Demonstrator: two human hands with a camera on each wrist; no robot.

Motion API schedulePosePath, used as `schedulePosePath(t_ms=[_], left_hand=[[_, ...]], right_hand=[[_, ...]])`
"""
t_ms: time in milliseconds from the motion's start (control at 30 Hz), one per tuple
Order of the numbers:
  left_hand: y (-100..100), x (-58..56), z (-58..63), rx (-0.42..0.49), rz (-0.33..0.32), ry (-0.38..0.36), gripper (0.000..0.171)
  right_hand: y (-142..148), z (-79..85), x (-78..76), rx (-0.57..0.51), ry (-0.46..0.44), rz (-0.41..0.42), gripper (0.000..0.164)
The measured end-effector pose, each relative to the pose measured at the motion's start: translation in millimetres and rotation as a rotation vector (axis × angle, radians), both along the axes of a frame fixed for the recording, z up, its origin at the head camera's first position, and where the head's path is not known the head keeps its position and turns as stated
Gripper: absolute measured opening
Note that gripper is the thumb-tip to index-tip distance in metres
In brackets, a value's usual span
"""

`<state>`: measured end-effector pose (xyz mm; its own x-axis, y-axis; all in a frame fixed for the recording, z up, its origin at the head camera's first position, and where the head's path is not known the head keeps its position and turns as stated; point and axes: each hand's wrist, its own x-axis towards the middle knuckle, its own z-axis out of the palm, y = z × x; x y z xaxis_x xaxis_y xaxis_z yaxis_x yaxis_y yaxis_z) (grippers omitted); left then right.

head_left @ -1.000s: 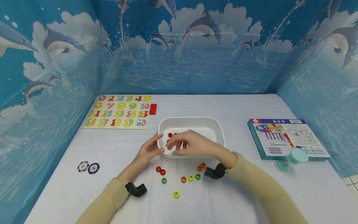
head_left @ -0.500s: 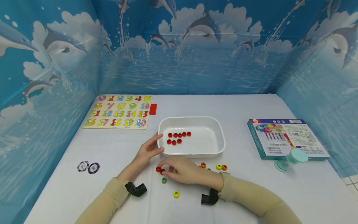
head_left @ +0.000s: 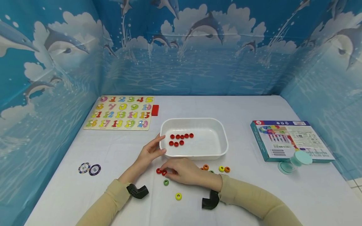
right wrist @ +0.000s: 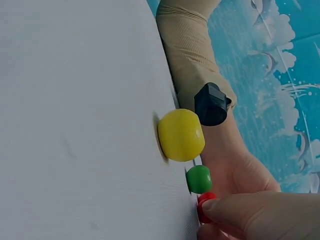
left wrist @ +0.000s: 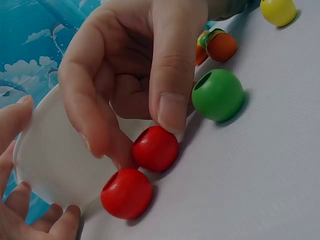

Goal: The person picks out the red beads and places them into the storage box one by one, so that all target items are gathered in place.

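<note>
On the white tablecloth in front of the tray, my right hand [head_left: 183,171] pinches a red bead [left wrist: 155,149] between thumb and fingers. Another red bead [left wrist: 127,194] lies beside it, touching or nearly so. My left hand [head_left: 149,153] rests with spread fingers against the left end of the white tray [head_left: 209,156]. Inside the tray, red beads [head_left: 182,142] form two short rows at the left. A green bead [head_left: 166,182] and a yellow bead [head_left: 178,196] lie nearer the person. Part of the right hand's grip is hidden in the head view.
Beyond the right hand lie orange beads [head_left: 227,169], another yellow bead [head_left: 221,169] and a partly hidden green one. A number puzzle board [head_left: 118,113] and a red block [head_left: 155,110] are back left, two chips [head_left: 94,169] left, a box [head_left: 291,139] and a mint stand [head_left: 294,161] right.
My right hand has come from over the tray toward the person, down to the two red beads, and now pinches one. The pair has shifted slightly left. My left hand has stayed put.
</note>
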<state>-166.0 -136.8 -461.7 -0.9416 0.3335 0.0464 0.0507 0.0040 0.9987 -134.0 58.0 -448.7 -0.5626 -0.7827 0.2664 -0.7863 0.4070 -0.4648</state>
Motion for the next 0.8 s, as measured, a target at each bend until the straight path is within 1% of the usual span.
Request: schedulePosePath(t_ms=[133,233,333,400,467,533,633,733,800], left_hand=[[0.2,0.0,-1.4,0.009,-0.001,0.010,0.056],[0.2,0.1,-2.7,0.012,-0.004,0.020,0.058],[-0.1,0.4,-4.4,0.007,-0.006,0.027,0.058],[0.0,0.4,-5.1,0.001,-0.006,0.031,0.059],[0.3,0.0,-5.1,-0.004,-0.003,0.032,0.059],[0.6,-0.5,-4.4,-0.015,0.003,0.026,0.059],[1.1,-0.8,-3.4,-0.030,0.014,0.002,0.058],[1.7,-0.2,-2.9,-0.031,0.020,-0.017,0.057],[1.9,0.2,-3.0,-0.028,0.020,-0.021,0.055]], right_hand=[[2.7,5.5,1.5,0.039,0.009,-0.012,0.022],[8.9,16.9,3.4,0.074,-0.035,0.011,0.020],[18.7,35.8,5.9,0.104,-0.135,0.084,0.021],[25.9,52.7,5.8,0.111,-0.218,0.148,0.022],[33.2,71.5,2.5,0.102,-0.260,0.192,0.023],[40.7,91.3,-4.6,0.082,-0.273,0.203,0.024],[51.4,115.1,-21.3,0.031,-0.245,0.174,0.024],[60.0,127.3,-44.5,-0.018,-0.248,0.121,0.024],[64.5,127.7,-62.9,-0.044,-0.292,0.091,0.025]])
